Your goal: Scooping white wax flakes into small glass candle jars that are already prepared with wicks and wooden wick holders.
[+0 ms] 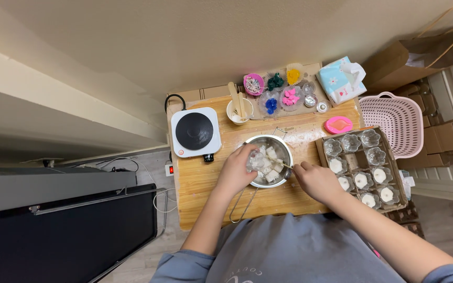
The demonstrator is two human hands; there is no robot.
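The small wooden tabletop (pixel 205 181) is crowded: its near edge runs just in front of the person's grey sweatshirt, its left edge drops off to the floor beside a black cabinet, and the only bare wood lies in the near left corner and in a strip behind the pot. At the right edge a shallow cardboard tray of flower-shaped glass cups (pixel 364 166) fills the corner, several cups holding white wax. A white single-burner hot plate with a black disc (pixel 195 131) stands at the far left, and a pink oval dish (pixel 338 124) lies near the tray.

The round stainless steel pot with a wire handle (pixel 268 161) sits at the tabletop's centre, holding white wax chunks; its handle points toward the person.

The left hand (pixel 235 170) is curled over the pot's left rim, fingers closed around a small clear glass cup (pixel 256 160) held above the chunks. The right hand (pixel 318 181) is closed in a pinch on a thin stick (pixel 283 164) whose tip reaches into the pot.

Both forearms angle in from the near edge, wrists bent slightly inward, meeting over the pot.
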